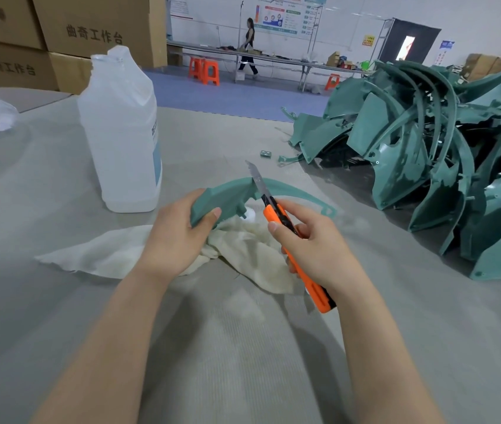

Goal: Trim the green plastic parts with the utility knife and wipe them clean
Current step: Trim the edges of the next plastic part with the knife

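Trimming: left hand (pixel 175 237) grips part (pixel 230 194), right hand (pixel 310 243) grips knife (pixel 272 214) (blade at its edge); best shave lightly, away from left hand.

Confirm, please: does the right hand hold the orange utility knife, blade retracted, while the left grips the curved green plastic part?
Not retracted: in the head view the orange utility knife has its blade extended across the curved green plastic part. The rest stands.
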Motion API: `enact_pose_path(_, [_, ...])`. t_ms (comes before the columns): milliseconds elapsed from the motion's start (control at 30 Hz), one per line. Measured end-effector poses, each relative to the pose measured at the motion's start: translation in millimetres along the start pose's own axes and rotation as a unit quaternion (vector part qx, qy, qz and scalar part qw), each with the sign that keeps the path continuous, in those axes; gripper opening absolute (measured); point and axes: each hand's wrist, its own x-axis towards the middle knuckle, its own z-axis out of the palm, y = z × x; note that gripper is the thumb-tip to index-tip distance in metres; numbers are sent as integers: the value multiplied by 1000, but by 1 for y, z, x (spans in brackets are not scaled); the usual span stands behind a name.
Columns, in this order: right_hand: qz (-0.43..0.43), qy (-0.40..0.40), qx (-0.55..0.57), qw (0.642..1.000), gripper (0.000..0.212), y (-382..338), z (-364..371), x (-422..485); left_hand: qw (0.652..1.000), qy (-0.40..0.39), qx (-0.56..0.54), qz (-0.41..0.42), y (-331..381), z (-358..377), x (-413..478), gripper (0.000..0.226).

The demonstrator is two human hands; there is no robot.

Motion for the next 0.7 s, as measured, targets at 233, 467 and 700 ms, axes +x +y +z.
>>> enact_pose_path(233, [-11,-18,27,999,31,-1,-2,-1,1000,2,-7,-1,-1,-1,0,17])
enact_pose_path(467, [-5,-34,58,998,34,-5,-4,-4,1000,-5,-19,-8,-2,-3,1,18])
enact_pose_path(700, [-29,-79,83,993,36,-18,3,-11,1000,-23,17,6,1,-1,0,12])
